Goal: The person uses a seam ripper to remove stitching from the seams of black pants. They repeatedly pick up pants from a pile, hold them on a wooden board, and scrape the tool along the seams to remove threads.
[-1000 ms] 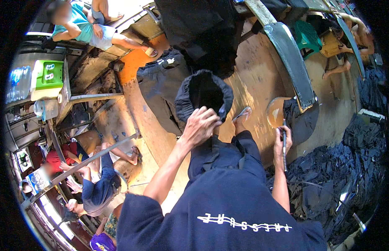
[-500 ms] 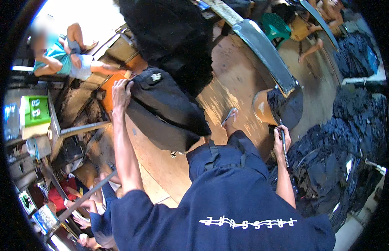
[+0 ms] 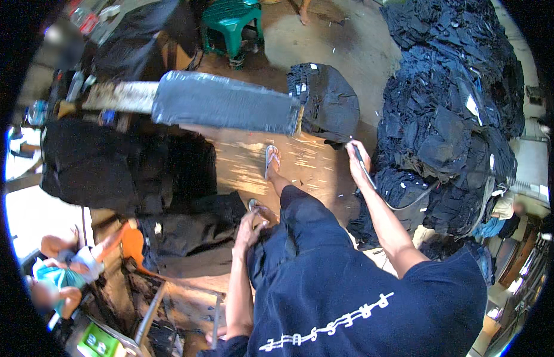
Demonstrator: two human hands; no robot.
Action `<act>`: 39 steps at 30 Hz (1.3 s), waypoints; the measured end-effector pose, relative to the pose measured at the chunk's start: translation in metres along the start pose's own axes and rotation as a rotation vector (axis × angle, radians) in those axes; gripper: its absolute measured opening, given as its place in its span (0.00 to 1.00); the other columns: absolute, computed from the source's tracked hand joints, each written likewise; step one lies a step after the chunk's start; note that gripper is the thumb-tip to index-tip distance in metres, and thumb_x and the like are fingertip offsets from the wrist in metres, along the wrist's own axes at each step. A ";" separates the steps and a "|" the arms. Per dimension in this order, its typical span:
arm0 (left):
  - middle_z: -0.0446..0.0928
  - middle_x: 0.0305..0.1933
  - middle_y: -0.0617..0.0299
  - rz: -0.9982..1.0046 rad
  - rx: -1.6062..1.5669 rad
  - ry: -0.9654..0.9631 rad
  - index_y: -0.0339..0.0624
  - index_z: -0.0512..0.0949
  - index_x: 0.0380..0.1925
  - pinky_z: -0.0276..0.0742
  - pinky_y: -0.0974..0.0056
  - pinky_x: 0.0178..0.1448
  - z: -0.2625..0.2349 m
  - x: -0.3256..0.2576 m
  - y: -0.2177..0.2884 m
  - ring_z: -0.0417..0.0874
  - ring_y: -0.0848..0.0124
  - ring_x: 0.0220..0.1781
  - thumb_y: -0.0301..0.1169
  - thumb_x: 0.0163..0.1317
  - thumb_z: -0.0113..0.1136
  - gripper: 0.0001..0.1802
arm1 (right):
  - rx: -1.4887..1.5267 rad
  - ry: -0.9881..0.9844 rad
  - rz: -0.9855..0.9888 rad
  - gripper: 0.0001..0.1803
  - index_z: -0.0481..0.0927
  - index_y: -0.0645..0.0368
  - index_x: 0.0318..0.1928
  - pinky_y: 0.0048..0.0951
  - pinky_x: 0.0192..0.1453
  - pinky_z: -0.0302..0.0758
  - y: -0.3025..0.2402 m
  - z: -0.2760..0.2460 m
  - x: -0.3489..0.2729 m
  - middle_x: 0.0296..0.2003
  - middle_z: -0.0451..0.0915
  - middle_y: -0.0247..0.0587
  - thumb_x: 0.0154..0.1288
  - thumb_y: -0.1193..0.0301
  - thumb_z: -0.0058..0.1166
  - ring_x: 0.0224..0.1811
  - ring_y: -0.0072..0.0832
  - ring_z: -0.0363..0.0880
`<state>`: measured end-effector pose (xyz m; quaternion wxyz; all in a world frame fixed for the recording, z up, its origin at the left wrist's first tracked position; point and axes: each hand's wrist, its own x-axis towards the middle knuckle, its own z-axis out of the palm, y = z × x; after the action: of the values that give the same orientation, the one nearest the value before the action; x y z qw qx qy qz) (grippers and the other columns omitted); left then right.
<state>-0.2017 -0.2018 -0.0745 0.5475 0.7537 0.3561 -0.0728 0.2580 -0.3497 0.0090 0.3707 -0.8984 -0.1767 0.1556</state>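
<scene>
My right hand (image 3: pixel 359 159) is closed around a slim black pen-like tool (image 3: pixel 364 165), its tip pointing at a round stack of dark folded cloth (image 3: pixel 331 98). A loose corner of that cloth hangs close to the tip. My left hand (image 3: pixel 247 233) is empty in front of my dark shorts, fingers loosely bent and apart. Left of it, dark garments (image 3: pixel 193 238) lie draped. A narrow board wrapped in dark plastic (image 3: pixel 226 102) juts across, its end beside the cloth stack.
A large heap of dark cloth (image 3: pixel 446 113) rises on the right. A green stool (image 3: pixel 232 27) stands at the far side. Black cloth (image 3: pixel 122 166) hangs at left. A person (image 3: pixel 65 271) sits at lower left, near a green box (image 3: pixel 98 340).
My left hand has let go of the dark garment and come back toward my body. My view has turned right, toward the cloth stack and heap. The tool stays in my right hand.
</scene>
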 end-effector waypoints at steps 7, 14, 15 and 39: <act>0.83 0.69 0.43 -0.404 -0.147 0.163 0.37 0.78 0.72 0.76 0.52 0.76 -0.100 0.029 0.091 0.84 0.51 0.71 0.38 0.74 0.70 0.31 | 0.026 0.241 -0.067 0.37 0.80 0.58 0.57 0.44 0.64 0.80 0.032 0.161 0.223 0.53 0.87 0.52 0.51 0.60 0.88 0.58 0.48 0.87; 0.86 0.64 0.45 -0.552 -0.082 0.415 0.33 0.80 0.66 0.82 0.54 0.70 -0.176 0.071 0.156 0.88 0.56 0.64 0.28 0.79 0.63 0.20 | 0.049 0.323 -0.078 0.37 0.81 0.57 0.58 0.44 0.64 0.81 0.077 0.261 0.297 0.51 0.87 0.49 0.48 0.67 0.87 0.56 0.46 0.87; 0.87 0.62 0.46 -0.421 -0.039 0.514 0.33 0.81 0.65 0.83 0.55 0.70 -0.182 0.084 0.174 0.88 0.57 0.63 0.25 0.78 0.63 0.18 | 0.060 0.346 -0.117 0.36 0.81 0.56 0.58 0.44 0.63 0.81 0.078 0.255 0.295 0.51 0.87 0.49 0.50 0.68 0.87 0.56 0.45 0.87; 0.86 0.39 0.51 0.396 0.128 -0.472 0.56 0.73 0.69 0.82 0.54 0.52 -0.147 0.451 0.285 0.88 0.57 0.44 0.24 0.61 0.74 0.36 | 0.077 0.727 -0.057 0.22 0.83 0.58 0.56 0.34 0.36 0.81 -0.208 0.119 -0.045 0.41 0.81 0.45 0.61 0.82 0.71 0.32 0.33 0.83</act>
<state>0.2650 0.0912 -0.0222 0.5700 0.8037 0.0601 -0.1599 0.1272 -0.1586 0.0850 0.4472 -0.8750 -0.0523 -0.1777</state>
